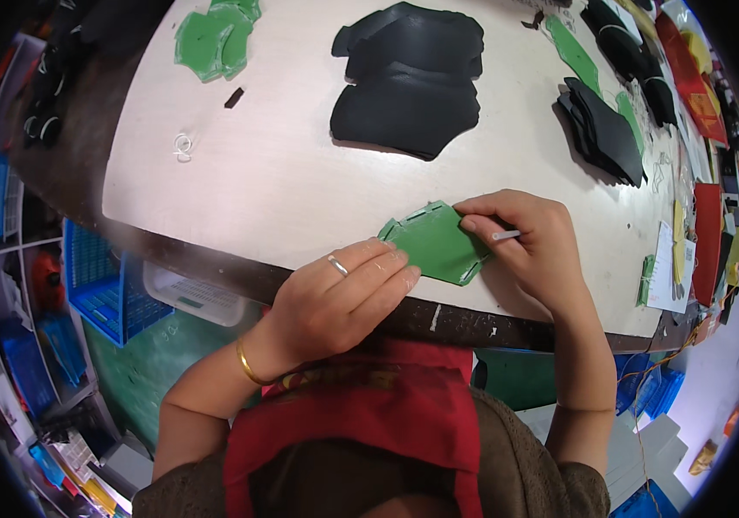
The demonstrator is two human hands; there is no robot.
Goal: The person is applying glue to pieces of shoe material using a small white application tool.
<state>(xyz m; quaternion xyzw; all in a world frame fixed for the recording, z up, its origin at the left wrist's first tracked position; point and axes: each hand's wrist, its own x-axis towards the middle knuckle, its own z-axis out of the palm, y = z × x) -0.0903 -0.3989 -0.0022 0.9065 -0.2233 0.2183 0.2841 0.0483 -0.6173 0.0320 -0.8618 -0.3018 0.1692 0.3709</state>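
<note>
A green template [437, 246] with dark slots along its borders lies near the table's front edge, tilted a little. My left hand [339, 293] rests on its left side, fingers together and bent over the edge; the thumb is hidden. At the upper right corner of the template, my right hand [529, 242] has thumb and index finger closed together. A thin white pen-like stick [506, 234] pokes out of that hand. Whether the fingertips also pinch the template, I cannot tell. Beyond my hands lies a stack of black leather-like pieces [408, 108].
Another black stack [602, 134] lies to the right, by more green templates [572, 53]. Further green templates [214, 39] are at the far left, near a small dark scrap [234, 97] and a curled clear thread [183, 147]. A blue crate [106, 289] and white basket [192, 293] stand below the table.
</note>
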